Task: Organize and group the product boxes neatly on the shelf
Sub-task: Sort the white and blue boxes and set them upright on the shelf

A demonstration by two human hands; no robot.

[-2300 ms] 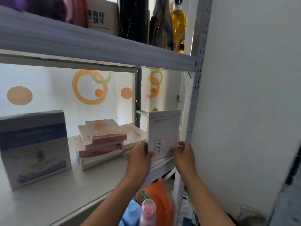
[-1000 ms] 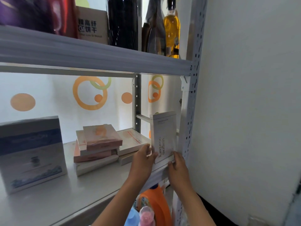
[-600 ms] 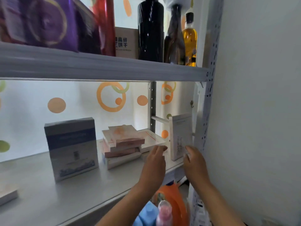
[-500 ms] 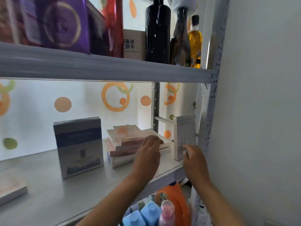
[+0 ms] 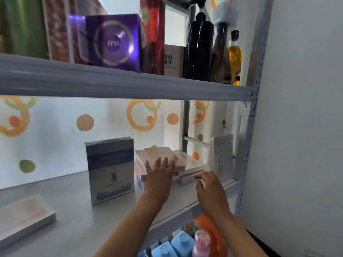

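Observation:
A tall white box (image 5: pixel 222 156) stands upright at the right end of the middle shelf (image 5: pixel 74 219), free of both hands. A stack of flat pink and white boxes (image 5: pixel 178 162) lies left of it. My left hand (image 5: pixel 159 173) reaches over the stack's front with fingers spread and straight. My right hand (image 5: pixel 209 184) hovers with fingers loosely curled, close to the low white box at the stack's right side, holding nothing. A blue and white box (image 5: pixel 111 169) stands upright left of the stack. Another flat box (image 5: pixel 22 219) lies at the shelf's far left.
The upper shelf (image 5: pixel 130 84) carries a purple box (image 5: pixel 113 41), a red bottle (image 5: pixel 154 34), a dark pump bottle (image 5: pixel 199 45) and an oil bottle (image 5: pixel 234 56). Blue bottles (image 5: pixel 178 245) and an orange jug (image 5: pixel 209 230) stand below. A white wall (image 5: pixel 300 127) closes the right side.
Both hands let go of the tall white box, which now stands alone at the right end. My left hand moved left to the flat stack; my right hand drew back from the tall box.

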